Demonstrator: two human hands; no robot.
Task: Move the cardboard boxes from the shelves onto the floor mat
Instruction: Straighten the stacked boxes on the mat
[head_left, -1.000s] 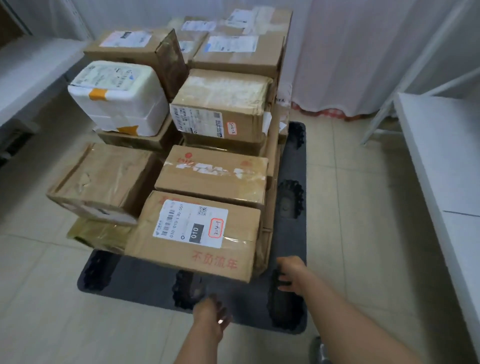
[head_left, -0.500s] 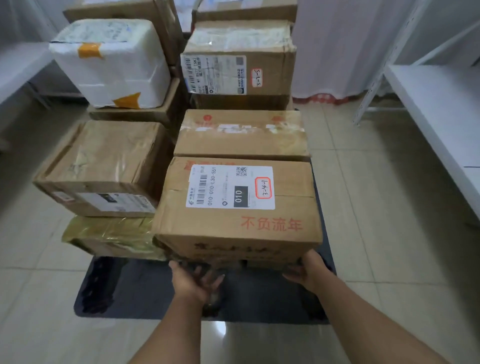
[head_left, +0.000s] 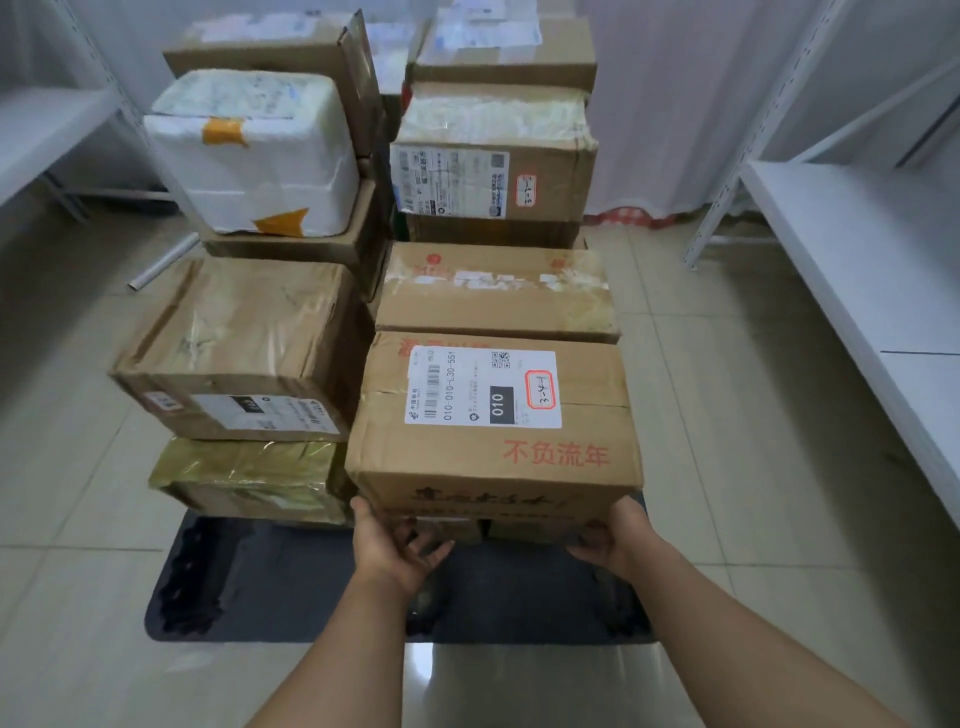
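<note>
Hands now closer under box

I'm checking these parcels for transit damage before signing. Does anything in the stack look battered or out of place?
Yes. The white foam box on the upper left is patched with orange tape and sits tilted. The cardboard box below it has a wrinkled, dented top. A loose pale tube lies on the floor beside the stack.

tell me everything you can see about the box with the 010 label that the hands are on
The front cardboard box is brown and taped shut, its top bearing a white shipping label with a barcode, a black "010" patch and a red-ringed handwritten code, plus red printed characters. It sits level at the near edge of the stack over the dark floor mat. The left hand and right hand grip its lower front corners.
</note>
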